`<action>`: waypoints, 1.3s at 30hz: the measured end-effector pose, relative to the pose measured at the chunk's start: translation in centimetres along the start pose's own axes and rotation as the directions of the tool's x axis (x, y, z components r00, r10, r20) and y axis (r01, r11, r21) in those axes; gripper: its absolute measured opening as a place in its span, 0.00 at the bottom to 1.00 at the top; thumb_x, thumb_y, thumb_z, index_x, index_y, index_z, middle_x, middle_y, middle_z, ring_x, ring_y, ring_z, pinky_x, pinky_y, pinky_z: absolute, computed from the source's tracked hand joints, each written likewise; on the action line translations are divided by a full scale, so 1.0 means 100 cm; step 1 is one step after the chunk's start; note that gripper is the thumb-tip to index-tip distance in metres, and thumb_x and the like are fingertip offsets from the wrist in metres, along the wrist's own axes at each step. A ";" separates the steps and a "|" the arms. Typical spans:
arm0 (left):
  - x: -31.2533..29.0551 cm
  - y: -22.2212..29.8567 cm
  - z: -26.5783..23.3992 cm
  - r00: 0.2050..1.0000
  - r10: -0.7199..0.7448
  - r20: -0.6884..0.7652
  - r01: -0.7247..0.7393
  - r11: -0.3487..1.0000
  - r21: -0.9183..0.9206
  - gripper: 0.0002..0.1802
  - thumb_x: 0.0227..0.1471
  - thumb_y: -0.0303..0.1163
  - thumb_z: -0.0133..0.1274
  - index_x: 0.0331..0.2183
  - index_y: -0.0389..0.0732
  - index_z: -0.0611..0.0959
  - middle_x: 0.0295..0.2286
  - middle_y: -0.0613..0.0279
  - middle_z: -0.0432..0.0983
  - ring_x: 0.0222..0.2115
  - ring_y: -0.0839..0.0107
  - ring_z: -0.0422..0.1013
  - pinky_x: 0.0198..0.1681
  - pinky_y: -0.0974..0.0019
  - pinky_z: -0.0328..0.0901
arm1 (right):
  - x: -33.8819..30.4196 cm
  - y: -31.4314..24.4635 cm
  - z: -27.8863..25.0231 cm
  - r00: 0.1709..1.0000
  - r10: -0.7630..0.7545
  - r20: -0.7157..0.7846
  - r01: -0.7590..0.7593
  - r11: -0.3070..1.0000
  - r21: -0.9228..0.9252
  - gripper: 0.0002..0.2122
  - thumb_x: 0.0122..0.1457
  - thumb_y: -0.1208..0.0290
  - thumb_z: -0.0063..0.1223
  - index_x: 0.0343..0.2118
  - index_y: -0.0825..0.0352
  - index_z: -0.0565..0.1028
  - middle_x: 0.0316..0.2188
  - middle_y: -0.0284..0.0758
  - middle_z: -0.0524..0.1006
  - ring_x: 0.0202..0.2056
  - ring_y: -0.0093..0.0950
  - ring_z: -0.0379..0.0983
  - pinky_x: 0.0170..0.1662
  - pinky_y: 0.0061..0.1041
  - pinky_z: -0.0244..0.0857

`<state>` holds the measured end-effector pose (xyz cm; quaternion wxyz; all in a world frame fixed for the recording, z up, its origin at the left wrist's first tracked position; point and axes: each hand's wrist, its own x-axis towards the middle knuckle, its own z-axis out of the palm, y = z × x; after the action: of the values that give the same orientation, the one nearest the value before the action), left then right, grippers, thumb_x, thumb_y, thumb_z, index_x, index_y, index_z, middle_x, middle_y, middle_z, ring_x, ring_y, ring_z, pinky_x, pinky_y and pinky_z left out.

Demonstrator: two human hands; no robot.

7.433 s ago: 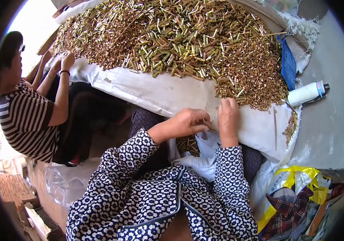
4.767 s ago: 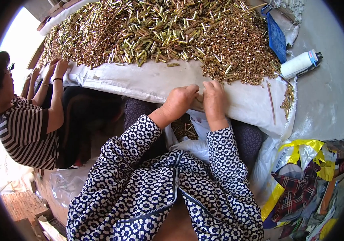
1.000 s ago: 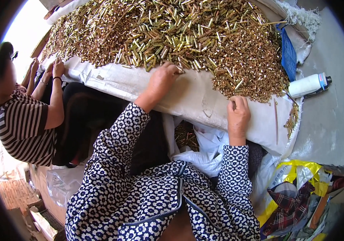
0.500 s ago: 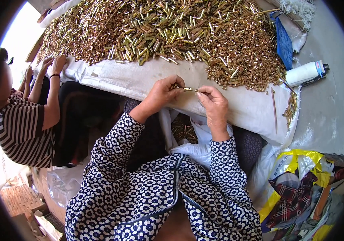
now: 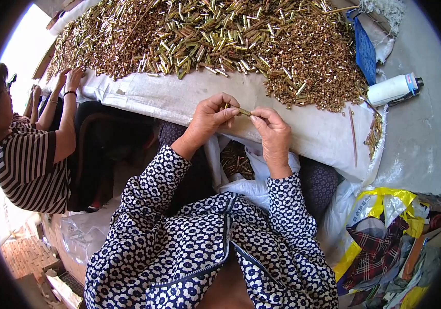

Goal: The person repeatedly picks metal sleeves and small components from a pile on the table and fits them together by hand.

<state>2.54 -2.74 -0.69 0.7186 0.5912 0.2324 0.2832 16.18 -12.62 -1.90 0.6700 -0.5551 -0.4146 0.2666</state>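
Over the near edge of the cloth-covered table, my left hand [image 5: 206,122] is closed, thumb and fingers pinching a short brass-coloured metal tube [image 5: 244,112]. Another bit of yellowish metal shows between that hand's fingers. My right hand [image 5: 274,136] is closed in a pinch at the tube's other end; whether it holds a small separate piece there is hidden by the fingertips. Beyond both hands lies a heap of similar metal tubes [image 5: 200,44]. To its right is a pile of small coppery metal pieces [image 5: 313,67].
Below the table edge, an open white bag [image 5: 254,190] holds more metal pieces. A white bottle [image 5: 393,90], a blue cloth piece [image 5: 364,51] and a thin stick [image 5: 352,136] are at right. A yellow bag [image 5: 380,195] stands lower right. At left sits a person in stripes [image 5: 30,172].
My hands have come closer together. The gap between the tube and my right fingertips has closed, and the right fingers now touch the tube's end.
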 end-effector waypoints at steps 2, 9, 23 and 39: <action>0.000 0.003 0.005 1.000 0.006 -0.015 -0.006 1.000 -0.013 0.05 0.51 0.28 0.50 0.31 0.38 0.74 0.23 0.71 0.70 0.20 0.86 0.64 0.21 0.83 0.57 | 0.000 -0.001 0.000 1.000 -0.013 -0.012 0.013 1.000 -0.014 0.04 0.48 0.79 0.53 0.29 0.69 0.74 0.26 0.27 0.73 0.24 0.14 0.65 0.28 0.13 0.61; 0.012 -0.018 0.017 0.860 0.435 0.267 -0.479 0.510 0.715 0.07 0.47 0.26 0.50 0.32 0.39 0.73 0.23 0.57 0.72 0.18 0.63 0.69 0.21 0.69 0.64 | 0.004 -0.002 -0.011 0.956 -0.133 0.261 0.283 0.645 -0.709 0.08 0.40 0.84 0.51 0.27 0.68 0.72 0.28 0.36 0.72 0.31 0.32 0.70 0.35 0.26 0.65; -0.007 0.010 0.024 0.864 0.228 0.449 -0.472 0.678 0.564 0.10 0.44 0.30 0.52 0.32 0.37 0.74 0.26 0.51 0.71 0.28 0.53 0.69 0.30 0.60 0.65 | 0.030 0.011 -0.049 0.954 -0.291 0.069 0.162 0.309 -0.937 0.04 0.47 0.78 0.47 0.28 0.67 0.71 0.31 0.37 0.72 0.35 0.36 0.67 0.38 0.32 0.63; 0.075 0.012 -0.043 0.895 0.329 0.302 -0.284 -0.102 0.953 0.10 0.43 0.26 0.46 0.32 0.41 0.75 0.30 0.60 0.68 0.34 0.62 0.68 0.32 0.63 0.65 | 0.022 0.003 -0.038 0.964 -0.266 -0.011 0.200 0.751 -0.629 0.08 0.45 0.85 0.46 0.30 0.68 0.72 0.30 0.37 0.72 0.32 0.32 0.70 0.33 0.24 0.65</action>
<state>5.03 5.61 -0.35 -0.0046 0.9521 0.2318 0.1994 20.59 -12.73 -1.78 0.4969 -0.7013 -0.5111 0.0013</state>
